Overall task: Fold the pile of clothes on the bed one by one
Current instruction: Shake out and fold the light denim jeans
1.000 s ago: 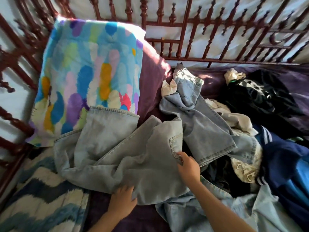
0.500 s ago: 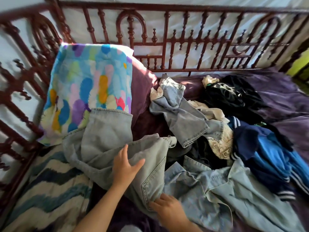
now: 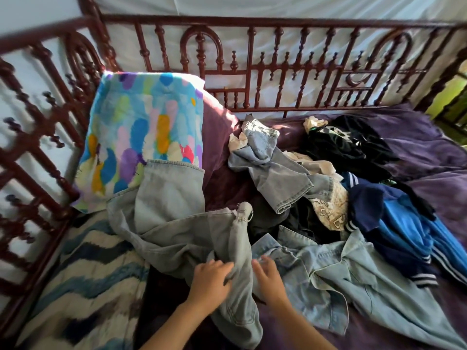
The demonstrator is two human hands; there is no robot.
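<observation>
A pair of pale grey-blue jeans [image 3: 171,223] lies crumpled on the left of the bed, one leg reaching up onto the pillow. My left hand [image 3: 211,281] grips a bunched fold of them near me. Right beside it, my right hand [image 3: 269,281] holds the jeans' right edge; its fingertips are blurred. The pile spreads to the right: a second pair of jeans [image 3: 275,173], a light denim shirt [image 3: 353,269], a cream printed garment [image 3: 331,208], a blue striped tracksuit piece [image 3: 404,223] and a black garment [image 3: 348,145].
A colourful feather-print pillow [image 3: 141,137] leans in the far left corner. A blue and white zigzag blanket [image 3: 88,274] covers the near left. The purple sheet [image 3: 429,152] shows at the right. A carved dark red wooden rail [image 3: 252,66] encloses the back and left.
My hands have come close together on the near part of the jeans: the left hand slid down toward me, the right moved up. The fabric is more bunched.
</observation>
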